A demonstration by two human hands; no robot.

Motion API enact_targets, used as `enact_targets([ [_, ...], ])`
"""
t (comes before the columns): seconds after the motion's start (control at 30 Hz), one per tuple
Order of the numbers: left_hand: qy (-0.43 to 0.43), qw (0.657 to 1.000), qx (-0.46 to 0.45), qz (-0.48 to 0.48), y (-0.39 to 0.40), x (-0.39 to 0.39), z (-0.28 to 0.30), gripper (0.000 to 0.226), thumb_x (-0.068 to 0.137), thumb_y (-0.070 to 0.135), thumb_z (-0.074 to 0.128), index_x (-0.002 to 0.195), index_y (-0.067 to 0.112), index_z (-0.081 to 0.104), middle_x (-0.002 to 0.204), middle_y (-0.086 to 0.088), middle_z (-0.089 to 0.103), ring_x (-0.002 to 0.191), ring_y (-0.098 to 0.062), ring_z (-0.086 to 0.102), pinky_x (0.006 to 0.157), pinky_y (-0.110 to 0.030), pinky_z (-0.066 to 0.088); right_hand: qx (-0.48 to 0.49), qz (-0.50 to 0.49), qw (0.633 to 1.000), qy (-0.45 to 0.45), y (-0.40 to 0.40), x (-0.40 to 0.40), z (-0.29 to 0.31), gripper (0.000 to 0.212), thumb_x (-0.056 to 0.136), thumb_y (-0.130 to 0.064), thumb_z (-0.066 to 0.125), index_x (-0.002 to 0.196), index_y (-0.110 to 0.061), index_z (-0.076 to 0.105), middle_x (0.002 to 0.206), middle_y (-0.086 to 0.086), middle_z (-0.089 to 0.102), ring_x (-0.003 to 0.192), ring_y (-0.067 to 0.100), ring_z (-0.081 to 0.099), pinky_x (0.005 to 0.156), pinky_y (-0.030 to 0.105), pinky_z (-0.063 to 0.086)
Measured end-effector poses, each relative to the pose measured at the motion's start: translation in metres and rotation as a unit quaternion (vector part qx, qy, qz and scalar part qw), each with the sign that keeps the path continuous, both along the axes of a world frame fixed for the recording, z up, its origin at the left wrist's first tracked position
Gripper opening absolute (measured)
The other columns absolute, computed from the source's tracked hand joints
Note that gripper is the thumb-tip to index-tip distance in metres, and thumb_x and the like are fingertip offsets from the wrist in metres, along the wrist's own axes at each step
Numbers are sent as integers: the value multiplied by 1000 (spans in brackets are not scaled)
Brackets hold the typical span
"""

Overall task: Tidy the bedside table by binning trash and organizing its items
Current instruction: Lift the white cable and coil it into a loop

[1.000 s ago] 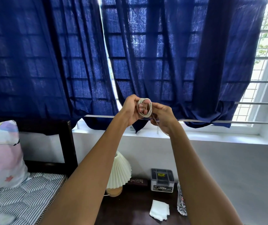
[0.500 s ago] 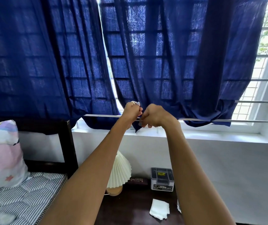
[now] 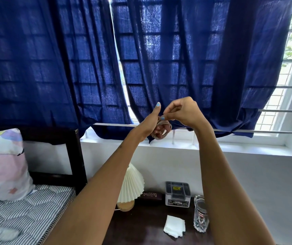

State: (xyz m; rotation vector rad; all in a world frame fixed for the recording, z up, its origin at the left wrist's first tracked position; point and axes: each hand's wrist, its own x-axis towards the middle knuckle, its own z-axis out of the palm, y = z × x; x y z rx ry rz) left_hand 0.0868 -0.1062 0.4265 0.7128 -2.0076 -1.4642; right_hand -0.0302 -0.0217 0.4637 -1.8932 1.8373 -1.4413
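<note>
Both my arms are raised in front of the blue curtains. My left hand (image 3: 153, 123) holds a coil of pale cord (image 3: 161, 132) looped around its fingers. My right hand (image 3: 183, 111) pinches the cord's end just above the coil, thumb and forefinger together. Below, on the dark bedside table (image 3: 141, 227), lie a folded white tissue (image 3: 174, 228), a clear glass jar (image 3: 201, 215), a grey-lidded white box (image 3: 177, 194), a dark glasses case (image 3: 150, 196) and a pleated white lamp (image 3: 130, 186) on a wooden base.
A bed with a striped mattress (image 3: 23, 213) and a pastel pillow (image 3: 2, 165) lies at the left, behind a dark headboard (image 3: 71, 149). The white window ledge (image 3: 230, 147) and barred window run behind the curtains. A grey wall fills the right.
The view has tilted down a little, showing more of the table and the jar. My right hand has risen above the coil, which now hangs visible around my left fingers.
</note>
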Motion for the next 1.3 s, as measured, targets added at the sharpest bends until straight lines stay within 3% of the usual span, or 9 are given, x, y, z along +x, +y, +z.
enact_targets([
  [0.1, 50, 998, 45, -2, -1, 1, 0, 82, 97, 51, 13, 36, 17, 56, 32, 3, 48, 28, -4, 37, 36, -15, 33, -23, 30, 996, -80, -4, -4, -8, 10, 68, -7, 80, 74, -6, 72, 75, 7, 72, 66, 8, 69, 70, 16, 56],
  [0.23, 135, 986, 94, -5, -5, 4, -1, 66, 97, 33, 27, 38, 17, 51, 32, 6, 44, 27, -5, 33, 31, -13, 27, -21, 56, 982, -179, -11, -6, -19, 6, 77, -7, 73, 78, -12, 72, 72, -2, 71, 58, -1, 62, 63, 14, 51],
  [0.33, 190, 970, 149, 23, -6, 3, -1, 56, 94, 29, 33, 43, 17, 52, 36, 4, 47, 31, -8, 37, 33, -13, 28, -28, 75, 966, -246, -16, -2, -27, 10, 81, -3, 68, 84, -12, 72, 67, -9, 72, 62, 0, 66, 66, 14, 53],
  [0.5, 264, 939, 214, 52, -4, 1, -3, 52, 94, 27, 33, 47, 11, 52, 33, 3, 50, 26, -7, 43, 34, -8, 36, -34, 89, 940, -327, -23, 9, -35, 16, 87, 1, 59, 99, 1, 68, 79, 7, 69, 67, 12, 66, 61, 18, 56],
  [0.67, 299, 913, 247, 129, -3, -3, -3, 44, 89, 30, 37, 51, 12, 49, 53, -5, 58, 52, -16, 52, 48, -20, 48, -10, 112, 920, -374, -25, 18, -40, 28, 89, 6, 46, 101, -4, 69, 81, 9, 69, 67, 14, 64, 63, 22, 54],
  [0.83, 340, 878, 271, 198, -5, -6, -2, 39, 89, 27, 39, 54, 13, 51, 47, -2, 56, 52, -16, 52, 52, -24, 47, -2, 127, 881, -456, -28, 28, -47, 25, 90, -14, 48, 98, -10, 71, 94, 9, 71, 89, 20, 64, 74, 28, 55],
  [1.07, 384, 846, 311, 200, -7, -4, -11, 37, 84, 22, 38, 48, 13, 44, 37, 0, 45, 31, -12, 41, 38, -15, 36, -15, 135, 923, -359, -36, 36, -64, 19, 92, -10, 55, 100, -19, 69, 83, -4, 72, 73, 6, 70, 65, 18, 57],
  [1.2, 388, 836, 325, 211, -5, -7, -18, 38, 89, 26, 37, 60, 9, 56, 45, -4, 59, 38, -14, 58, 41, -19, 48, -76, 22, 957, -277, -45, 42, -73, 25, 91, -2, 54, 111, -9, 68, 92, 2, 69, 76, 6, 66, 63, 12, 55],
  [1.3, 358, 852, 312, 223, -6, -12, -23, 34, 93, 22, 34, 81, 4, 60, 63, -9, 61, 57, -18, 60, 51, -25, 53, -92, -32, 965, -245, -47, 40, -76, 27, 89, 2, 53, 109, -8, 69, 92, 3, 69, 81, 12, 67, 67, 14, 56],
])
